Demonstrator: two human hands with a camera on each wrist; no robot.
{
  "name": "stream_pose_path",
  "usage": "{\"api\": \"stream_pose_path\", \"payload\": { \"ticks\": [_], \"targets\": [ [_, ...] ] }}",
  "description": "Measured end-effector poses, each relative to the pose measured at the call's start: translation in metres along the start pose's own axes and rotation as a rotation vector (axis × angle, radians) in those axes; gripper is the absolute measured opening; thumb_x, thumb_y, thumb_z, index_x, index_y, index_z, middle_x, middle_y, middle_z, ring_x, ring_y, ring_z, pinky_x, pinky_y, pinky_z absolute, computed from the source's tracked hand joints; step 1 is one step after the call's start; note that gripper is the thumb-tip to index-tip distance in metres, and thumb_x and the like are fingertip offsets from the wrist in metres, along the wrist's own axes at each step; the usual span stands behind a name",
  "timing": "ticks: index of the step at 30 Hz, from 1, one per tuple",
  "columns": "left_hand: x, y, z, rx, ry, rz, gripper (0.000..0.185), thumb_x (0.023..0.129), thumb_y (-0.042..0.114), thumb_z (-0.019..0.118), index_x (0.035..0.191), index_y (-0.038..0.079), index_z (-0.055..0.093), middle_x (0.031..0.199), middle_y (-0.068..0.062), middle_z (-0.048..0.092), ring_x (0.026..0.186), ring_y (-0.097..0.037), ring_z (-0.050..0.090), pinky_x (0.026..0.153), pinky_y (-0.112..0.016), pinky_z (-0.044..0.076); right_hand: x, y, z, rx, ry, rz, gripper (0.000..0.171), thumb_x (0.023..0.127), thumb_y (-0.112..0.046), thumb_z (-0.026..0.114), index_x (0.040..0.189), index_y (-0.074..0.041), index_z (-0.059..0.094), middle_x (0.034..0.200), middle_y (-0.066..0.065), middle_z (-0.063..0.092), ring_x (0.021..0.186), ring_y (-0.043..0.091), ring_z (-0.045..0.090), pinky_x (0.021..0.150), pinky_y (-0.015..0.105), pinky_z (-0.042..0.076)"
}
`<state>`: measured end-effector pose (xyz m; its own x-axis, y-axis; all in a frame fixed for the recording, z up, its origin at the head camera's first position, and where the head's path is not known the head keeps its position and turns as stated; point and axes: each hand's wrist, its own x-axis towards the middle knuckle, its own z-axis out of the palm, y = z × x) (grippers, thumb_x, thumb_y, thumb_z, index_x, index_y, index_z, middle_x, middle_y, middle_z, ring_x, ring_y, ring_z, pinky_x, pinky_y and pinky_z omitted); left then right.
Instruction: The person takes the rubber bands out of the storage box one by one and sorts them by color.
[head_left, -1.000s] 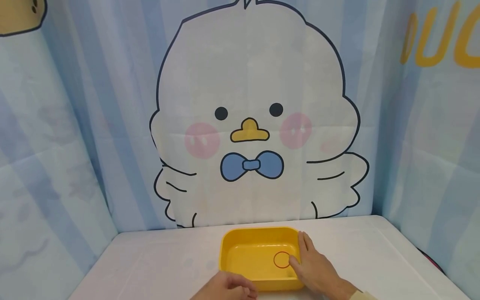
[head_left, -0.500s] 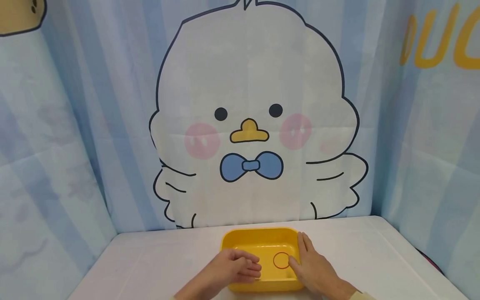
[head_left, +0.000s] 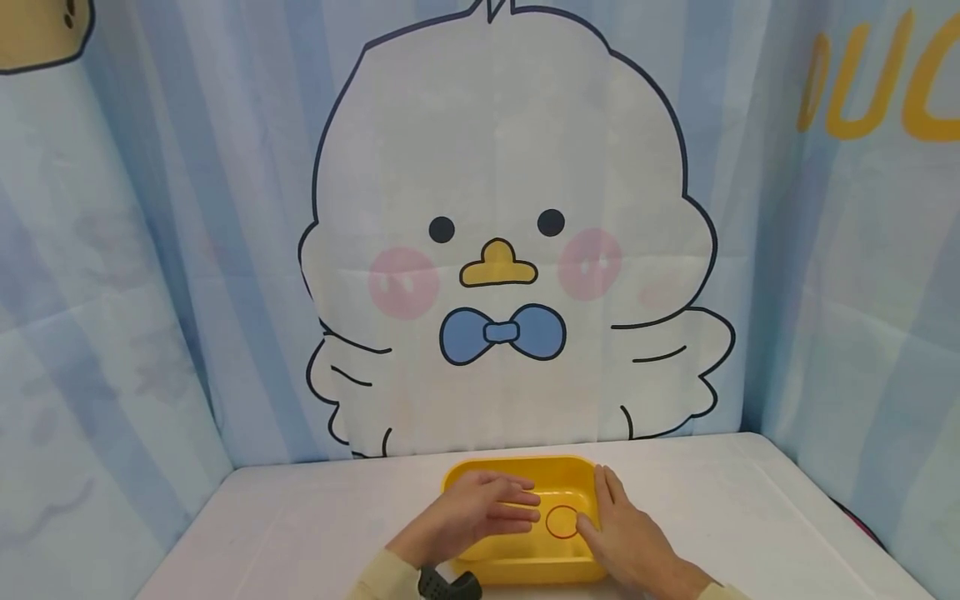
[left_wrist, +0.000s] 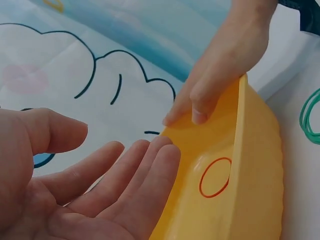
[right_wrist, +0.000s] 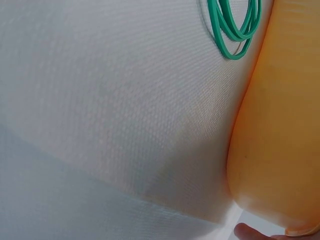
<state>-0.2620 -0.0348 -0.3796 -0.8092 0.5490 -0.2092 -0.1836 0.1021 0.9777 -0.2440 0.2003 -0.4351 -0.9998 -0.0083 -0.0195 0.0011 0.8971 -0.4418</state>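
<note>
While our left hand hovers over the yellow plastic tray with its fingers straight and loosely spread, holding nothing, our right hand rests against the tray's right wall, fingers laid flat along the rim and thumb on the inner side. From the left wrist view we see the left palm open beside the tray, and the right hand's fingers curled lightly over the tray's edge, pinching its wall. A red rubber band lies flat on the tray floor, just beside the right thumb and near the left fingertips; it shows as a red ring in the left wrist view. The tray sits on the white table close to us, in front of a duck-print backdrop. Green rubber bands lie on the table just outside the tray's wall, also seen at the edge of the left wrist view.
</note>
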Motion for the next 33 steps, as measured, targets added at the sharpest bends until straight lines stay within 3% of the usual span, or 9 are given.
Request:
{"api": "stream_pose_path", "payload": {
  "ticks": [9,19,25,33],
  "targets": [
    [0.015,-0.004,0.005,0.063,0.026,0.034,0.036,0.103,0.021,0.050,0.128,-0.002,0.060,0.122,-0.016,0.068,0.104,-0.026,0.070,0.090,-0.041,0.058,0.001,0.000,0.002,0.008,-0.008,0.002,0.084,0.095,-0.043,0.050,0.154,0.006,0.018,0.160,0.028,0.021,0.095,0.027,0.062,0.100,0.056,0.049],
    [0.025,-0.007,0.007,0.111,0.054,0.013,0.034,0.101,0.018,0.053,0.126,-0.003,0.062,0.122,-0.017,0.068,0.103,-0.026,0.070,0.091,-0.041,0.058,0.002,0.000,0.002,-0.008,0.000,0.003,0.084,0.095,-0.044,0.051,0.154,0.006,0.018,0.159,0.028,0.022,0.092,0.026,0.062,0.098,0.056,0.050],
    [0.031,-0.010,0.009,0.091,0.051,-0.048,0.035,0.101,0.015,0.053,0.126,-0.007,0.061,0.116,-0.018,0.070,0.100,-0.025,0.072,0.088,-0.038,0.059,0.002,0.001,0.002,-0.006,-0.001,0.002,0.084,0.094,-0.044,0.051,0.154,0.006,0.018,0.159,0.028,0.021,0.093,0.026,0.062,0.098,0.055,0.051],
    [0.048,-0.017,0.011,0.132,0.151,-0.174,0.027,0.097,0.009,0.055,0.114,-0.009,0.064,0.093,-0.016,0.072,0.081,-0.022,0.075,0.076,-0.029,0.061,0.001,0.000,0.001,0.007,-0.005,-0.004,0.083,0.095,-0.041,0.051,0.154,0.006,0.018,0.160,0.029,0.021,0.093,0.027,0.061,0.099,0.055,0.050]
  ]
}}
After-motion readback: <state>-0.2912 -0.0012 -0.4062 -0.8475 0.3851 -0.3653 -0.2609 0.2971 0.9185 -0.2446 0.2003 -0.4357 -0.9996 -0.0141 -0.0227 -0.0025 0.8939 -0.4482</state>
